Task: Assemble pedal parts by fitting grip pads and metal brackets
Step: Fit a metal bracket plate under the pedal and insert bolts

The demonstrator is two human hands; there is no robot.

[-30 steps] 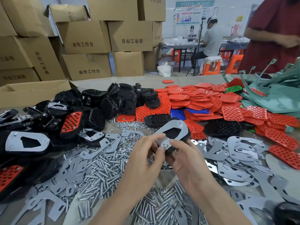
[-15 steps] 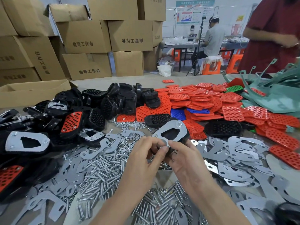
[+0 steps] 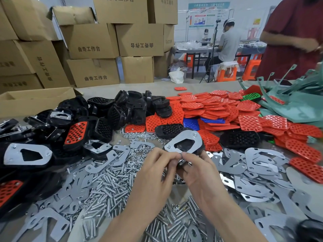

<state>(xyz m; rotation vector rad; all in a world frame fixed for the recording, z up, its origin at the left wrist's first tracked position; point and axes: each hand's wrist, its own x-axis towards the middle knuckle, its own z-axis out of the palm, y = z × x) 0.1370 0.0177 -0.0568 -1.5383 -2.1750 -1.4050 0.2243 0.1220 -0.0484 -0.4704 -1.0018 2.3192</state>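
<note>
Left hand: the left hand (image 3: 157,172) is raised over the table (image 3: 108,89), fingers curled in, fingertips pinched at the near end of the pedal (image 3: 183,145); whether a small fastener sits between them cannot be told
Right hand: the right hand (image 3: 197,170) grips the same near end from below and from the side, thumb on top, fingers wrapped under; its fingertips meet those of the left hand
Pedal: black, held above the table at the centre, tilted with its far end up and to the right
Metal bracket: the metal bracket (image 3: 173,143) lies flat on the pedal's upper face; fastener heads show at its left and far right corners
Grip pads: red grip pads (image 3: 218,109) are heaped beyond and right of the hands; a few blue pads (image 3: 192,123) and one green pad (image 3: 251,96) lie among them
Pedal bodies: bare black pedal bodies (image 3: 132,103) are piled at the far centre; built-up pedals (image 3: 76,133) lie on the left
Loose brackets: loose brackets (image 3: 258,161) are spread on the right
Fasteners: bolts (image 3: 111,182) are heaped under and left of the forearms; nuts (image 3: 139,135) are scattered further back
Surroundings: cardboard boxes (image 3: 92,41) are stacked behind the table; teal parts (image 3: 297,105) lie at the far right; a person in a dark red top (image 3: 293,32) stands behind them
</note>
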